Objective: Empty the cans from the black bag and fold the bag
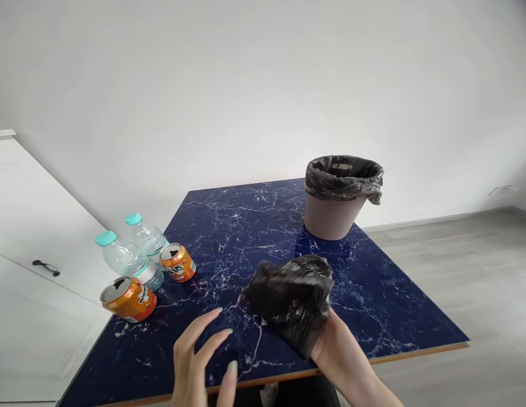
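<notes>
My right hand (331, 345) was tucked inside the black bag (290, 302), its grip hidden, while my left hand (199, 362) hovered with fingers apart over the surface (246, 226) beside it.

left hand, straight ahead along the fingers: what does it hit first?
Probably the crumpled black bag that the right hand holds: the left hand has fingers angled up and right toward it. Depth unclear.

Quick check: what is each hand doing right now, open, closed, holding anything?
Left hand: open, fingers spread above the dark blue marbled table, holding nothing.
Right hand: closed on a crumpled black plastic bag.
</notes>
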`<state>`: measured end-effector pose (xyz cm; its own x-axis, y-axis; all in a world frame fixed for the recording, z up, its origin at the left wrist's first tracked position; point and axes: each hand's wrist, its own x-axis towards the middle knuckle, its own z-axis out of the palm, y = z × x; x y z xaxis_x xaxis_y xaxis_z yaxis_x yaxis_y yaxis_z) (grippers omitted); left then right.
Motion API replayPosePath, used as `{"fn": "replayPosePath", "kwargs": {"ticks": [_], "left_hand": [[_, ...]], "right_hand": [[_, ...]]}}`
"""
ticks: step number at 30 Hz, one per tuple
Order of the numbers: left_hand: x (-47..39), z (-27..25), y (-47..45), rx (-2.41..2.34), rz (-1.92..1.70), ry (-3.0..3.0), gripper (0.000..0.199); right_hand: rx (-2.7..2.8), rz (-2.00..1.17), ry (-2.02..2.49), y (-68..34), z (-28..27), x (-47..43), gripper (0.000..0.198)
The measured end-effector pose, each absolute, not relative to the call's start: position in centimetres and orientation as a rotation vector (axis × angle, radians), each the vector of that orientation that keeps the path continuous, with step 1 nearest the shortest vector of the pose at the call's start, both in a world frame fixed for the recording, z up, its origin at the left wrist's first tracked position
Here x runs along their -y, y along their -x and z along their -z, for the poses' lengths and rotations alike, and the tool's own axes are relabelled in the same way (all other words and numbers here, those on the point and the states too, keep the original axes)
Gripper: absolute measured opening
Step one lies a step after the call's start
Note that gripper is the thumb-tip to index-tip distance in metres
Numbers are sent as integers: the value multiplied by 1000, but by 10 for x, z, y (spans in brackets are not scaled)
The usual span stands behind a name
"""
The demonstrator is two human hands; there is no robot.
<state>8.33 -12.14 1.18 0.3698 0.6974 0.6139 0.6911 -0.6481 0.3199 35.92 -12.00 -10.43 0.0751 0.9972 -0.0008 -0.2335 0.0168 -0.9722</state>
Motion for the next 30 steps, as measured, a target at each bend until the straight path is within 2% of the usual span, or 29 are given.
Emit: {"fn": "replayPosePath", "kwargs": {"ticks": [2,4,8,13,18,21,24,28,30], "left_hand": [[106,-12,-102,-1152,-1002,-2716,61],[86,-13,-121,-975,-684,-2835,63],[46,-9,-153,-928,-368,-2794,66],[16,2,-173,-856,-290,-2762,66],[6,8,-191,-924,-377,-2739,68],[0,8,-204,-828,-365,-2798,64],[-6,9,-217,-661,-294,-2866,67],[-14,20,-230,-626,-165,-2884,83],[-19,27,-233,-648,-160,-2873,83]], "right_hand": [[802,-1317,949,-363,101,110,66],[726,-1306,937,-362,97,107,64],[752,-1236,1046,-362,88,113,67],[658,-1026,1242,-391,68,132,66],[858,-320,1579,-412,18,152,72],[1301,-86,1584,-395,-1,144,60],[1665,-23,1668,-374,11,114,67],[1713,16,2010,-372,52,67,71],[1726,-6,2115,-381,68,54,73]]}}
